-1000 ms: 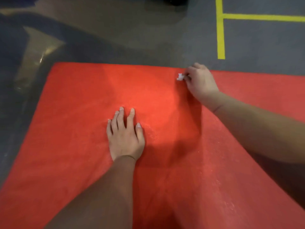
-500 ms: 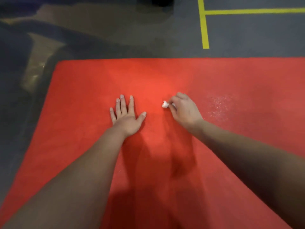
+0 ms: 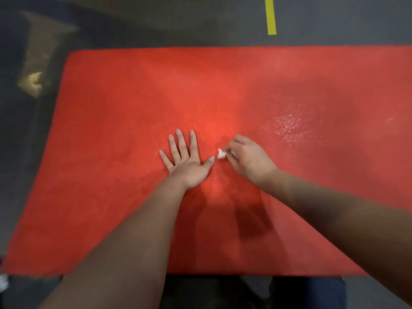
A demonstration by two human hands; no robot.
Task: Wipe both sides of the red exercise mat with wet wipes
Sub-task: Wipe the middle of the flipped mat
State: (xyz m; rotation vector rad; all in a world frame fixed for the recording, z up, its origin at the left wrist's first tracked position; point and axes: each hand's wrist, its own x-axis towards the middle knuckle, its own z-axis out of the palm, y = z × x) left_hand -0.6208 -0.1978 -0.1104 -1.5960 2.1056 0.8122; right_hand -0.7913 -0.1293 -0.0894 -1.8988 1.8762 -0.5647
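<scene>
Both hands are on the red mat (image 3: 133, 108), which lies flat on the grey floor (image 3: 156, 30). Left hand (image 3: 187, 161) presses palm-down with fingers straight and spread, while the right hand (image 3: 249, 159) just beside it pinches a small crumpled white wipe (image 3: 221, 154) against the mat. Wet speckles (image 3: 289, 126) glisten to the right, and a yellow line (image 3: 270, 16) marks the floor beyond.

Bare along both forearms (image 3: 124, 241) from the lower edge of the frame up to the left hand (image 3: 189, 169) and right hand (image 3: 252, 161), with short pale nails on the fingers (image 3: 181, 143), and clad in dark blue trouser cloth (image 3: 312, 291) at lower right.
</scene>
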